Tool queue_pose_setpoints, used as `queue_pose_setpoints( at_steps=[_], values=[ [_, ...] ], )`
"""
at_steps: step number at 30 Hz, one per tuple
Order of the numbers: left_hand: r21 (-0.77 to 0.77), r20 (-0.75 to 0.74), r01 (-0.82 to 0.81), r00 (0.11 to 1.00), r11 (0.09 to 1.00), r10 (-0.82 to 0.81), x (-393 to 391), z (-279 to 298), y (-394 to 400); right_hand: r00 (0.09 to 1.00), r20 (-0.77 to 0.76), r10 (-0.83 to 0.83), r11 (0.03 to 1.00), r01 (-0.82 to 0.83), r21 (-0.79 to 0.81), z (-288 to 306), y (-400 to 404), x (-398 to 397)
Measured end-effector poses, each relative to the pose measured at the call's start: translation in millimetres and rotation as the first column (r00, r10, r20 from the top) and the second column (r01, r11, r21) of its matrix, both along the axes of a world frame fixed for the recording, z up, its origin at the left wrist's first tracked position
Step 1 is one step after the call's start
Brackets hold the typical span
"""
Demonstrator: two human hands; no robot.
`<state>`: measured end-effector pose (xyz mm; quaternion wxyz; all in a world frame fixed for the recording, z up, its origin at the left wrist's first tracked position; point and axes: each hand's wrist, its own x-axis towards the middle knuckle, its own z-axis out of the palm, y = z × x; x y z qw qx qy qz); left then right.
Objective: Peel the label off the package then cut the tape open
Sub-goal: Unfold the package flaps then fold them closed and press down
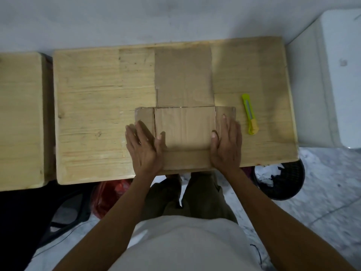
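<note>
The wooden table (pixel 88 114) holds my cardboard package (pixel 184 126) at its near edge, flaps spread flat. My left hand (pixel 144 147) and right hand (pixel 226 145) lie open, palms pressing its side flaps, gripping nothing. Just right of the package lies the yellow cutter (pixel 250 114), untouched.

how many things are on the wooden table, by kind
cardboard box, opened out flat with both hands on it: 1
yellow utility knife, lying right of the box: 1
total: 2
</note>
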<state>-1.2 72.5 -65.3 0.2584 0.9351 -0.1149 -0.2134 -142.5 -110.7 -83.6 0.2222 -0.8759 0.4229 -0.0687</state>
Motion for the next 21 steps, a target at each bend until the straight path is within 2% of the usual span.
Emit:
queue_pose_setpoints(
  at_steps=[3,6,8,10,12,16,21],
  values=[
    [-0.064,0.01,-0.013,1.0,0.998,0.013,6,3,1,0.972,0.156,-0.178,0.977,0.155,0.148,6,9,5],
    [-0.078,0.014,-0.011,1.0,0.997,0.012,12,4,1,0.914,0.259,-0.313,0.939,0.256,0.23,9,8,14],
    [-0.087,0.011,-0.022,1.0,0.996,0.023,14,7,-2,0.864,0.281,-0.418,0.892,0.332,0.306,11,0,22],
    [-0.114,0.003,-0.041,0.999,0.993,0.042,16,11,-4,0.8,0.24,-0.55,0.799,0.42,0.431,16,-8,29],
    [-0.145,0.005,-0.063,0.998,0.987,0.065,16,15,-5,0.754,0.228,-0.616,0.735,0.447,0.51,20,-16,32],
    [-0.198,0.043,-0.128,0.989,0.972,0.139,12,27,-7,0.749,0.301,-0.59,0.774,0.419,0.475,37,-24,35],
    [-0.314,0.117,-0.028,0.991,0.949,0.068,7,33,-22,0.808,0.406,-0.427,0.88,0.268,0.391,53,-6,47]
  ],
)
